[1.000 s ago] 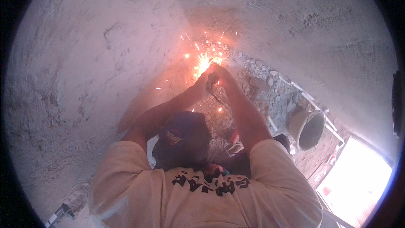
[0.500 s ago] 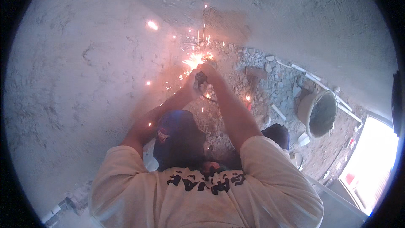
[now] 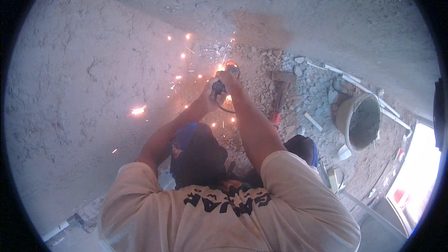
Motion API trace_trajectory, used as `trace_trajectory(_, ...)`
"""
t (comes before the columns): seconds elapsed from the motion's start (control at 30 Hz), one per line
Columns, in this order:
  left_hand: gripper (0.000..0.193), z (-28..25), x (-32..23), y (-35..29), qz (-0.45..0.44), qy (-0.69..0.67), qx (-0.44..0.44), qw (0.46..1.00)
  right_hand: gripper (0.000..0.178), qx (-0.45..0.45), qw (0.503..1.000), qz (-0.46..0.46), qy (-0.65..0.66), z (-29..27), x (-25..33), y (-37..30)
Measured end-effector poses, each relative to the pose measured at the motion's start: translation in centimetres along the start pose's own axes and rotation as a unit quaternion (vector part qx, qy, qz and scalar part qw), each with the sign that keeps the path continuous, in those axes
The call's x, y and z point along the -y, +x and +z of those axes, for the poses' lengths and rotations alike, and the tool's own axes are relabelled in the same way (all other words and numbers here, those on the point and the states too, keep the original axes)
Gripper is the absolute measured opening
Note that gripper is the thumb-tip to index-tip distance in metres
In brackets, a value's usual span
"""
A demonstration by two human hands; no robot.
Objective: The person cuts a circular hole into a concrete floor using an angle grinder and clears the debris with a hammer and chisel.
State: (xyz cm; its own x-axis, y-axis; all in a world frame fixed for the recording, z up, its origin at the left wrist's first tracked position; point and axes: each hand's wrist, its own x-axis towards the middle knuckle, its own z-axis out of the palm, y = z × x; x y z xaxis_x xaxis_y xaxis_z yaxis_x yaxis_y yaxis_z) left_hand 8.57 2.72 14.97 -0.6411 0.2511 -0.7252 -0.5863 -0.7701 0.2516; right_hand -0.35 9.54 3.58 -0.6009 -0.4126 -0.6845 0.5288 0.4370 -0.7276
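Note:
Both my arms reach forward to an angle grinder (image 3: 217, 88) held low over the rubble. My left hand (image 3: 207, 97) wraps round the dark rear of its body. Nearer the tool's head, my right hand (image 3: 228, 81) is closed over the front part. Orange sparks (image 3: 220, 67) glow at the grinder's head and fly mostly left. What the disc touches is hidden by the glare and my hands. A dark cord (image 3: 226, 110) loops from the tool's rear beneath my right forearm.
Right of my arms lies a hammer (image 3: 279, 95) with a red-ended handle on broken rubble (image 3: 303, 95). A bucket (image 3: 344, 119) of grey material stands farther right, beside white pipes (image 3: 357, 84). Rough walls rise at left (image 3: 88, 88) and ahead (image 3: 322, 14); a bright doorway (image 3: 420, 172) is at right.
The burst of sparks at the grinder has shrunk, and more sparks now scatter to the left. Haze over the rubble has thinned, showing the hammer more clearly. Both hands keep their hold.

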Motion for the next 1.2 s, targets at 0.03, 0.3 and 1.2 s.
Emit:
trace_trajectory(0.03, 0.031, -0.5, 0.1, -0.3, 0.000, -0.013, -0.020, 1.000, 0.048, 0.004, 1.000, 0.006, 0.010, 0.3, 0.3, -0.8)
trace_trajectory(0.3, 0.033, -1.1, 0.1, 0.0, -0.038, -0.021, -0.030, 0.999, 0.050, -0.037, 0.998, 0.036, 0.046, 0.5, 1.3, -2.2)
trace_trajectory(1.2, 0.047, -3.9, 0.6, 1.6, -0.069, -0.061, -0.041, 0.995, 0.044, -0.084, 0.996, 0.036, -0.014, 1.1, 1.3, -0.6)
